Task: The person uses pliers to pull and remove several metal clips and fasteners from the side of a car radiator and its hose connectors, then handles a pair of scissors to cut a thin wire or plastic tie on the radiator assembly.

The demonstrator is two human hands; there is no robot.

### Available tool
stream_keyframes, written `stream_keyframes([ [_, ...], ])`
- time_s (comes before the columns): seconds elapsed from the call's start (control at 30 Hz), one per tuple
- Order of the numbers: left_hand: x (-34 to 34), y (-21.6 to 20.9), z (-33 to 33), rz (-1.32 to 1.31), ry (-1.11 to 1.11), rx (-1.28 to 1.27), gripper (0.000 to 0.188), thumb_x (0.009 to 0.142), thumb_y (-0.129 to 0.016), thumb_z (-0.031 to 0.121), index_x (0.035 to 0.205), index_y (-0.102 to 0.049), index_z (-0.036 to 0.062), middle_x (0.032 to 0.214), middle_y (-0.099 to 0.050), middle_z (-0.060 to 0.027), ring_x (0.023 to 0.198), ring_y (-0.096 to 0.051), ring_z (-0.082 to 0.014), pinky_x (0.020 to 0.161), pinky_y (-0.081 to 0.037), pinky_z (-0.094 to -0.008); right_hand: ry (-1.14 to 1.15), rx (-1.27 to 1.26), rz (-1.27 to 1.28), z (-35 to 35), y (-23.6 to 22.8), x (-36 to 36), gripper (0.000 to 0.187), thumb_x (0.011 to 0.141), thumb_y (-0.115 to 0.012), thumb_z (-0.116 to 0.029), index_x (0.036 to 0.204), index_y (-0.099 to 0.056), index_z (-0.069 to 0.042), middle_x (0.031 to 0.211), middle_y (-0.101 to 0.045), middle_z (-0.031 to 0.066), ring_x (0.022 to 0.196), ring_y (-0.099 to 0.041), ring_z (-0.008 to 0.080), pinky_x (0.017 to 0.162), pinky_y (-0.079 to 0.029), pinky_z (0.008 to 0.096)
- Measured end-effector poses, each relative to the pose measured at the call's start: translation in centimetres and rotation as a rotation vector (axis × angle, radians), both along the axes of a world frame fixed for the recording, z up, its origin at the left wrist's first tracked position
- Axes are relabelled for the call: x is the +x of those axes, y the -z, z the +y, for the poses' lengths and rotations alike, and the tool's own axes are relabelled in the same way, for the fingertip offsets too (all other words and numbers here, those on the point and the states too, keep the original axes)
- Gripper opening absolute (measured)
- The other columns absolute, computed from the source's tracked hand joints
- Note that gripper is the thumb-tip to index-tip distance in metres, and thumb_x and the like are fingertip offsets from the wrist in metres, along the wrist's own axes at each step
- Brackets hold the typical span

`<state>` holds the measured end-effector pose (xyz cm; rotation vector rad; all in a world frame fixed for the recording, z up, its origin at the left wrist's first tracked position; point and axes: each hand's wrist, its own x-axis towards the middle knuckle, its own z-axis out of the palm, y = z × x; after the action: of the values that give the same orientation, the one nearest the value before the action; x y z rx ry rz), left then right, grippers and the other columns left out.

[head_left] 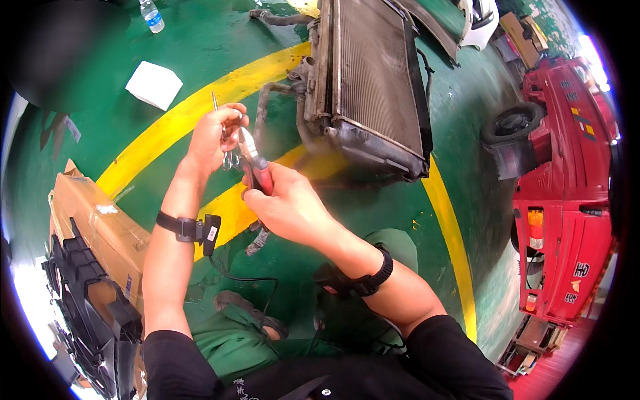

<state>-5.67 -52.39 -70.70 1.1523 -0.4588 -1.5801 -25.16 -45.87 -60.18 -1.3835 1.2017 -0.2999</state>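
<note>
Black straps (180, 227) on both forearms; right hand (290, 200) clenched round red-and-black pliers (263, 180), held out in front of the body, tool head right by the left fingers; left hand (208, 140) fingers curled, pinching shiny metal pieces (231, 161), loops dangling below, exact shape unclear; cardboard box (93, 207) and black plastic parts (87, 287) at left; radiator (377, 73) ahead on green floor (200, 40); white box (154, 85) beyond the left hand; red vehicle body (567, 227) far right; bottle (153, 17) farther off.
</note>
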Motion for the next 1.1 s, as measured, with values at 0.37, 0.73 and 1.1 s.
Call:
stream_keyframes([
  [0.37, -0.8, 1.6, -0.4, -0.06, 0.083, 0.092, 0.013, 0.091, -0.054, 0.014, 0.093, -0.063, 0.0039, 0.08, -0.059, -0.0037, 0.054, -0.051, -0.0068, 0.042, -0.035, -0.0194, 0.001, -0.052, -0.04, 0.7, -0.3, -0.3, 0.024, 0.084, -0.059, -0.019, 0.093, -0.057, 0.003, 0.081, -0.063, 0.023, 0.079, -0.064, 0.0381, 0.075, -0.05, 0.044],
  [0.73, -3.2, -1.3, -0.6, -0.035, 0.213, 0.042, 0.021, 0.082, -0.052, 0.004, 0.101, -0.061, -0.0006, 0.079, -0.058, -0.0039, 0.058, -0.052, -0.0094, 0.046, -0.039, -0.0206, -0.006, -0.061, -0.041, 0.9, -0.9, -0.8, 0.023, 0.085, -0.061, -0.017, 0.096, -0.061, 0.003, 0.078, -0.062, 0.0153, 0.073, -0.06, 0.0249, 0.069, -0.05, 0.0386],
  [1.1, -1.4, -1.7, -0.3, 0.154, 0.245, -0.032, 0.051, 0.072, -0.039, -0.004, 0.12, -0.055, -0.0098, 0.117, -0.063, -0.0214, 0.1, -0.066, -0.0225, 0.047, -0.041, -0.0194, 0.341, -0.048, -0.273, -2.8, -1.7, -3.5, 0.011, 0.085, -0.062, -0.007, 0.094, -0.062, -0.002, 0.076, -0.064, 0.003, 0.065, -0.058, 0.0089, 0.058, -0.047, 0.0259],
])
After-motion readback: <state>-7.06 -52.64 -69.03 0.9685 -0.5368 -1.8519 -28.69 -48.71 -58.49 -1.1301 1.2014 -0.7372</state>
